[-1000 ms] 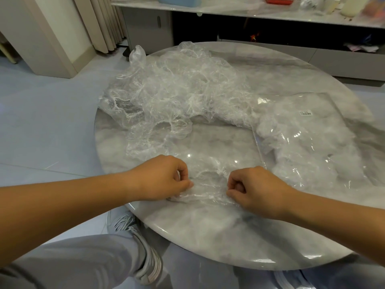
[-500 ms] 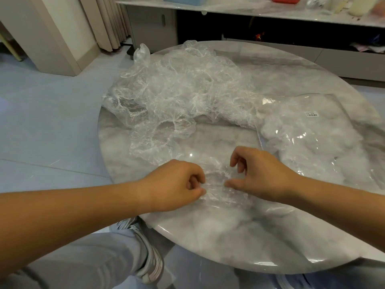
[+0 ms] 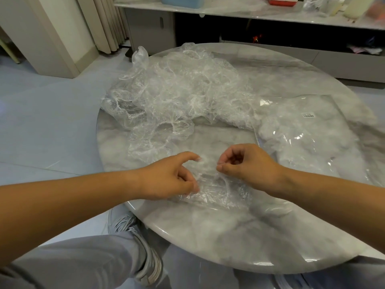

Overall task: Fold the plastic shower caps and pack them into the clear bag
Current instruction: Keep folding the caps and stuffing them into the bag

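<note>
A pale tiled floor (image 3: 52, 126) runs under everything. On it stands a round marble table (image 3: 229, 236) that fills most of the view. Behind the table is a long low shelf (image 3: 250, 15) holding a few blurred containers, and a curtain (image 3: 108, 21) hangs at the upper left.

A big loose heap of shower caps (image 3: 177, 97) sprawls over the far left part of the table, crinkled and see-through, with its left edge hanging past the rim. Just beside it, on the right of the table, the clear bag (image 3: 308, 138) lies flat with whitish plastic already inside; its left edge touches the heap.

One single shower cap (image 3: 216, 188) lies flattened at the near edge of the table, between the two hands and apart from the heap.

The left hand (image 3: 166, 178) rests at that cap's left edge. Its forefinger points straight out, the other fingers are curled in, and the thumb lies on the plastic; whether it pinches the cap or only presses on it, I cannot tell. The right hand (image 3: 248, 165) is at the cap's upper right, its fingers curled, with thumb and forefinger closed together on a bit of the cap's rim.

A grey shoe (image 3: 143, 243) shows below the table's edge. A small white label (image 3: 308, 115) sits on the bag near its top; the print is too small to read.
</note>
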